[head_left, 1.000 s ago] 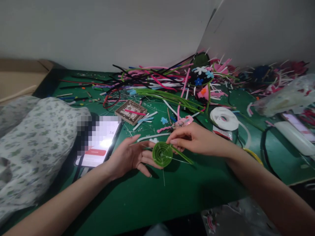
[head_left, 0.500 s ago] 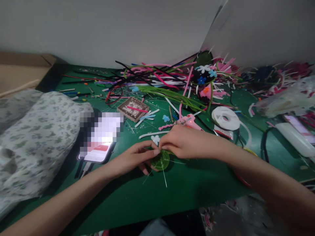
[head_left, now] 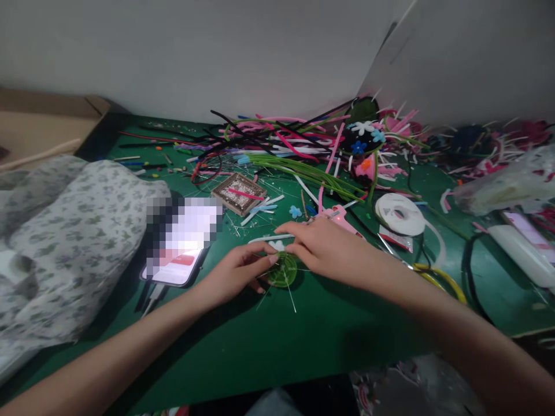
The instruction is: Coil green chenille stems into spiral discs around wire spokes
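With our left hand (head_left: 240, 268), we pinch the green disc (head_left: 284, 276) over the table (head_left: 225, 352); our right hand (head_left: 314, 242) is beside it, grip indeterminable; beyond, the square tray (head_left: 228, 205) contains small pale pieces (head_left: 244, 188), a pink strip (head_left: 246, 195) lying across

The green tabletop (head_left: 255, 352) carries a lit phone (head_left: 176, 268) at nine o'clock, with a patterned cloth (head_left: 91, 231) farther out the same way. A small tray (head_left: 227, 201) lies at eleven, a tangle of colored pipe cleaners (head_left: 286, 137) along twelve, and a small blue flower (head_left: 295, 212) nearer the middle. A white roll (head_left: 389, 212) sits toward two, and yellow-handled scissors (head_left: 458, 290) between three and four.
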The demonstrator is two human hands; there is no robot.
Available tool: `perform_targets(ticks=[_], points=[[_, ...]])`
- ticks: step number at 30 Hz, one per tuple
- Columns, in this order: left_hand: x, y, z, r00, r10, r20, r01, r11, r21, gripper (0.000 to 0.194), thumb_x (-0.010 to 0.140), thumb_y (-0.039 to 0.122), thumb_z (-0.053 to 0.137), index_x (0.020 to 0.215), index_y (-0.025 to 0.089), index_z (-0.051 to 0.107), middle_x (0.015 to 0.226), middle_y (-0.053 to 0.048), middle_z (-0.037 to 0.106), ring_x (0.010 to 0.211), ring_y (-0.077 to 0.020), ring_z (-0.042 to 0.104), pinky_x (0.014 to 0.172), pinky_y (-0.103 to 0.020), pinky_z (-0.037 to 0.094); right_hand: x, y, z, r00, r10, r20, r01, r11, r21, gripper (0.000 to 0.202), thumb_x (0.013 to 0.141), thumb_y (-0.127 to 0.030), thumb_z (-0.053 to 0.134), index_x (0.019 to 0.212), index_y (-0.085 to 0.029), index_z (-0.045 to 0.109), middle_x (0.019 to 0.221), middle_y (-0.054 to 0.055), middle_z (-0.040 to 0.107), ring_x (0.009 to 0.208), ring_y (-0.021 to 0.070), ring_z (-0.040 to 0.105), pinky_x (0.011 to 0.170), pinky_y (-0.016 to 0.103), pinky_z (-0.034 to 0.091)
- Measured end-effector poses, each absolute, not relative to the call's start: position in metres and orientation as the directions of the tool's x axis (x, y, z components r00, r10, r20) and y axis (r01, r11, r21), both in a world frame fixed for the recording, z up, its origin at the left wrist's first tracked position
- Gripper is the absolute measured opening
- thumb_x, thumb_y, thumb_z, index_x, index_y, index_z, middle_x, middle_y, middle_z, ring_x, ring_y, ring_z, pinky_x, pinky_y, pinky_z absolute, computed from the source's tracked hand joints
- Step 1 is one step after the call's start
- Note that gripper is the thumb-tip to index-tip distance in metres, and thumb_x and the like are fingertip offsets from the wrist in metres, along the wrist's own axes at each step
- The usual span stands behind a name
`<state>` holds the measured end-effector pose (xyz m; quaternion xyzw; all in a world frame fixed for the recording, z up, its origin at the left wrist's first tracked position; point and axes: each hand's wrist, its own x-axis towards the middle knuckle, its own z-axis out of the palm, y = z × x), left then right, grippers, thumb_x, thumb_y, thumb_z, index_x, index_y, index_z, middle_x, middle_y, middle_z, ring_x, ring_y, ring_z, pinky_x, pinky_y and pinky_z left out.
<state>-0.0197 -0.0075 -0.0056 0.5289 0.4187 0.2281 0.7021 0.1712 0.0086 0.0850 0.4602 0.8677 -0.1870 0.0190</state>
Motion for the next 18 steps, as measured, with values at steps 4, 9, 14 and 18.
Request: perform_targets(ticks=[4,9,14,18], points=[[-0.020,-0.009,-0.003,0.515,0.792,-0.328,0.090,0.330,0.940,0.026,0.086,0.044,0.057,0.093,0.019,0.060,0.075,0.000,0.058,0.064,-0.0122,0.060,0.055,-0.021,0.052,0.178,-0.005,0.080,-0.479,0.872,-0.099,0.787,0.377,-0.488,0.045,0.087,-0.014,0.048,0.132,-0.020,0.049,0.075,0.002,0.070,0.070,0.0167,0.063,0.063,0.025,0.042],[-0.019,-0.009,-0.001,0.486,0.816,-0.313,0.042,0.335,0.941,0.025,0.084,0.043,0.060,0.091,0.018,0.061,0.080,0.000,0.057,0.069,-0.0134,0.060,0.057,-0.022,0.053,0.189,-0.013,0.067,-0.347,0.938,-0.005,0.656,0.239,-0.716,0.040,0.084,-0.013,0.054,0.122,-0.026,0.056,0.087,0.000,0.075,0.086,0.0182,0.068,0.077,0.030,0.050],[-0.017,-0.009,0.000,0.436,0.836,-0.334,0.040,0.353,0.935,0.027,0.082,0.043,0.063,0.092,0.017,0.062,0.078,0.001,0.056,0.067,-0.0129,0.059,0.057,-0.023,0.053,0.202,-0.012,0.059,-0.285,0.958,0.002,0.510,0.153,-0.847,0.029,0.083,-0.022,0.060,0.113,-0.024,0.061,0.094,0.002,0.074,0.090,0.0187,0.070,0.081,0.032,0.055],[-0.016,-0.008,-0.001,0.377,0.851,-0.366,-0.010,0.399,0.917,0.028,0.080,0.042,0.066,0.093,0.017,0.062,0.078,0.000,0.059,0.067,-0.0126,0.060,0.057,-0.022,0.053,0.202,-0.012,0.051,-0.253,0.966,0.047,0.438,0.157,-0.885,0.025,0.081,-0.019,0.062,0.106,-0.022,0.062,0.094,0.004,0.073,0.091,0.0193,0.070,0.082,0.033,0.057]])
